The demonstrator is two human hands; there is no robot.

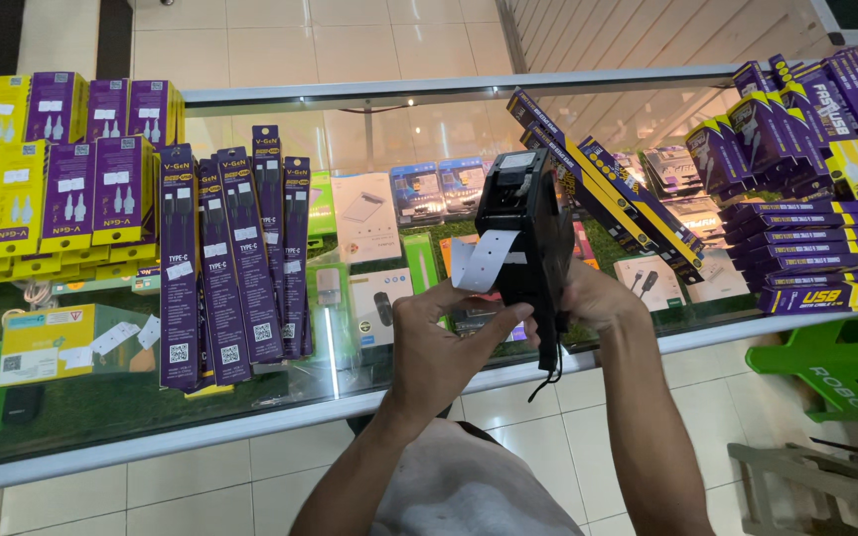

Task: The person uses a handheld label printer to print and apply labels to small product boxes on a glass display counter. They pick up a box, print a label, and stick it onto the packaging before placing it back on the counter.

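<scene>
Both hands are up over the glass-topped shop worktop (pixel 250 422), and between them is a black plastic hand-held label gun (pixel 520 233) with a white paper label strip (pixel 479 260) curling out of its side.

The left hand (pixel 439 347) is curled around the bottom of the label gun, on the side where the strip hangs, and its thumb lies flat along the body. The right hand (pixel 588 298) is closed on the other side, gripping the body near the handle. A thin black cord (pixel 548 377) hangs down under the hands.

The work looks like setting the paper strip in the label gun. To do it well, I think the right hand should keep the label gun steady and upright while the left fingers guide the strip flat, with no folds. Soft pulls seem best, because thin paper may tear.

To the left of the hands, tall purple cable boxes (pixel 235 268) stand on the worktop. To the right of the hands, flat purple and yellow boxes (pixel 806 238) lie in a stack. A green plastic stool (pixel 841 362) sits low on the right.
</scene>
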